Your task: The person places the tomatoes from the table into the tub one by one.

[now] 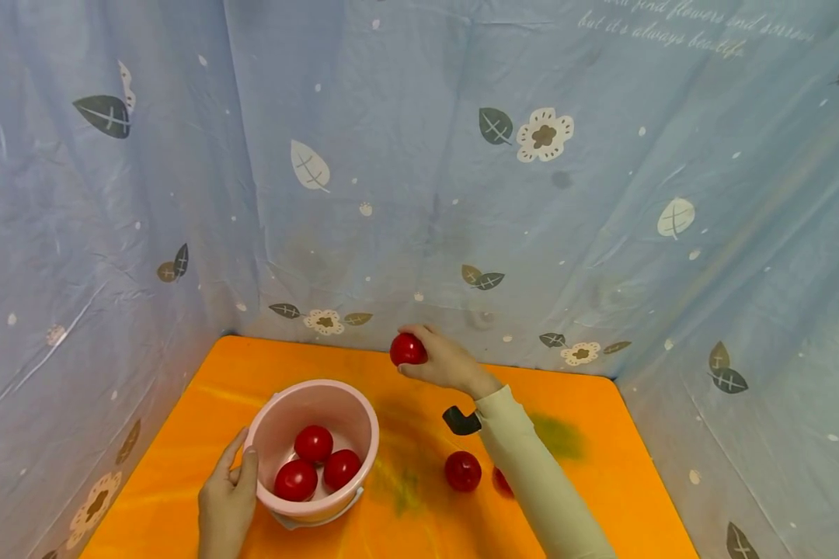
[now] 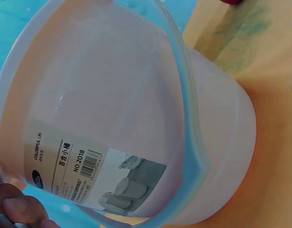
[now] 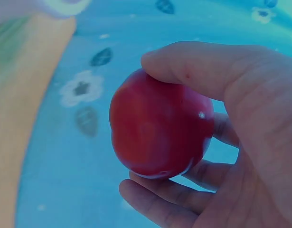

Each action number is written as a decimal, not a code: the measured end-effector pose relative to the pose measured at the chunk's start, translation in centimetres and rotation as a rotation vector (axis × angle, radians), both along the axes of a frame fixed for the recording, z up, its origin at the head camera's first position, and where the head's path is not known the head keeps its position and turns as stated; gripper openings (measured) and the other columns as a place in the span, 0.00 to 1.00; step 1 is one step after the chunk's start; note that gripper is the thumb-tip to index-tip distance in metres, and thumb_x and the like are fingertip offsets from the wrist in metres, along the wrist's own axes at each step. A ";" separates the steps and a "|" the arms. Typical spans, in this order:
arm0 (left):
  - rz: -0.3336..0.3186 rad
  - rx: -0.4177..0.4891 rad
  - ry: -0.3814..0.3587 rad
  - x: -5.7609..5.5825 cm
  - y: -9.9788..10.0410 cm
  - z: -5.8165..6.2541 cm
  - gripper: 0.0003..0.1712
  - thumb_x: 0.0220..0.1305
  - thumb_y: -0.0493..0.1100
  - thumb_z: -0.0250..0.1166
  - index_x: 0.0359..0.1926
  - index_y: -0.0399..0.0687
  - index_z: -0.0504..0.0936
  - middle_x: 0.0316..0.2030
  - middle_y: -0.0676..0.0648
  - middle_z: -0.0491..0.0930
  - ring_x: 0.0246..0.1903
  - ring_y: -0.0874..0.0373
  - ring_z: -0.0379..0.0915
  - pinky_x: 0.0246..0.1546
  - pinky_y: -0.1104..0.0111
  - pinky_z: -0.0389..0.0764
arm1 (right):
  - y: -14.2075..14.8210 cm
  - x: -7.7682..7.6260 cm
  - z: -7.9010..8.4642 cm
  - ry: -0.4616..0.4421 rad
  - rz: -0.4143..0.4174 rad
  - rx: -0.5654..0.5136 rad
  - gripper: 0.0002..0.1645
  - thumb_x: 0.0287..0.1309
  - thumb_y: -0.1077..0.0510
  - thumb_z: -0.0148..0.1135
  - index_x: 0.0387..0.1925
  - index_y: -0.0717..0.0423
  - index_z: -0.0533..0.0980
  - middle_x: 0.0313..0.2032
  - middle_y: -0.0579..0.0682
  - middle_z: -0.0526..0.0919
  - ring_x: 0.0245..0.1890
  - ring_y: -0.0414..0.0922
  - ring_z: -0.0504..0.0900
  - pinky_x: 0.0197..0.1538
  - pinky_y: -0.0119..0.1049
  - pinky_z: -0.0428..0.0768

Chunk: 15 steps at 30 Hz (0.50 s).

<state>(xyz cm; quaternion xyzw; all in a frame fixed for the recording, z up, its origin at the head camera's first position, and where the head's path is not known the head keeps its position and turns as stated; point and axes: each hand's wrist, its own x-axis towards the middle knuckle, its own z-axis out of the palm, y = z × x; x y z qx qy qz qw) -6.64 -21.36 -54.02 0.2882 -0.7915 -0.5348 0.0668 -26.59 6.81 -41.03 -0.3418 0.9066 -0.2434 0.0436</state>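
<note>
In the head view, my right hand holds a shiny red apple above the far part of the orange table. The right wrist view shows the thumb over this apple and curled fingers beneath it. At the left stands a pink bucket with several red apples inside. My left hand rests against the bucket's left side at the rim, thumb and fingers touching it. Close up in the left wrist view are the bucket's wall, its label and its handle.
Another red apple lies on the orange table, right of the bucket. Beside it, one more apple is partly hidden by my right sleeve. Blue flowered cloth hangs around the table.
</note>
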 end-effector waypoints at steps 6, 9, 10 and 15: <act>0.040 -0.015 0.025 0.2 -0.1 -0.1 0.38 0.69 0.68 0.42 0.73 0.58 0.59 0.49 0.37 0.79 0.34 0.51 0.73 0.31 0.71 0.80 | -3.8 0.9 2.6 -0.018 0.072 -0.018 0.39 0.56 0.43 0.66 0.67 0.40 0.63 0.61 0.50 0.69 0.51 0.47 0.77 0.49 0.40 0.81; 0.069 -0.051 0.086 0.2 0.0 -0.1 0.33 0.70 0.65 0.46 0.70 0.59 0.64 0.25 0.44 0.80 0.20 0.57 0.68 0.20 0.72 0.70 | -5.9 1.6 2.6 -0.032 0.135 -0.010 0.39 0.56 0.43 0.66 0.67 0.37 0.62 0.62 0.49 0.68 0.51 0.46 0.77 0.48 0.36 0.81; 0.078 -0.062 0.110 0.2 0.1 -0.2 0.31 0.70 0.63 0.47 0.69 0.60 0.66 0.18 0.46 0.76 0.16 0.58 0.65 0.18 0.71 0.68 | -6.6 1.8 2.4 -0.031 0.158 -0.003 0.39 0.56 0.42 0.66 0.67 0.36 0.62 0.62 0.49 0.68 0.51 0.46 0.77 0.48 0.35 0.81; 0.085 -0.102 0.188 0.2 0.4 -0.3 0.27 0.71 0.59 0.51 0.66 0.56 0.70 0.12 0.49 0.73 0.12 0.61 0.63 0.16 0.71 0.66 | -9.8 3.5 1.4 -0.036 0.293 0.030 0.37 0.55 0.42 0.66 0.65 0.38 0.64 0.60 0.47 0.69 0.51 0.42 0.75 0.48 0.29 0.79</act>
